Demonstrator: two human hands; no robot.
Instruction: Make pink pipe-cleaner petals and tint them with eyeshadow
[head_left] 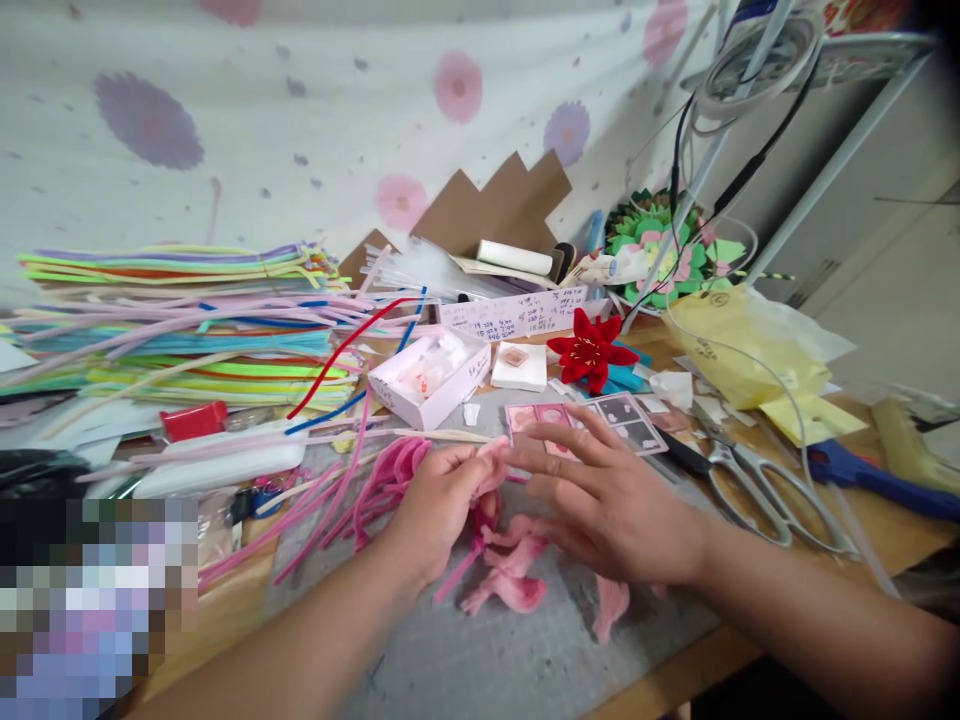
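My left hand [442, 500] is closed in a pinch on a pale pink pipe-cleaner piece [492, 462] above the grey cutting mat [450, 660]. Just to its right, my right hand [592, 495] has its fingers spread, with the fingertips close to that piece; whether they touch it I cannot tell. Beneath the hands lie fuzzy pink petal shapes [514, 590], partly covered by my right hand. Left of my left hand is a bunch of bent pink pipe cleaners [386, 480]. A printed card [626, 425] with pink and dark panels lies behind my right hand.
Scissors [750, 480] and a blue-handled tool [885, 480] lie at right. Behind are a red flower [591, 350], a white box [431, 385] and a yellow plastic bag [757, 345]. Bundles of coloured pipe cleaners [187, 345] fill the left. A white cable hangs at right.
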